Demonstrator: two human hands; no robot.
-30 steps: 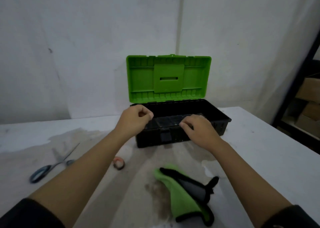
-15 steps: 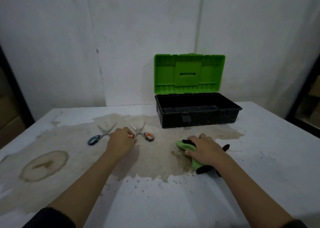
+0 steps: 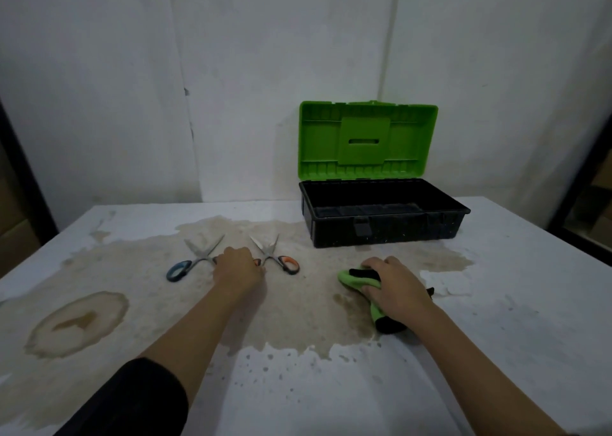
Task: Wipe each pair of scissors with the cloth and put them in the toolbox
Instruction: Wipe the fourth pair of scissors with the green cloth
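Cloth point(image 3: 348, 276) sits bunched under the gripping right hand point(image 3: 395, 288) for wiping, while the left hand point(image 3: 238, 268) curls onto the orange-handled scissors point(image 3: 277, 258), grasp uncertain, blue-handled scissors point(image 3: 193, 260) just outside it, open toolbox point(image 3: 390, 233) beyond.

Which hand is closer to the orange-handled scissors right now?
Left. The left hand covers one handle of the orange-handled scissors; the right hand holds the cloth off to their right, apart from them.

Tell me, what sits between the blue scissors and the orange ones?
The left hand lies there, overlapping the blue scissors and orange scissors, in the head view.
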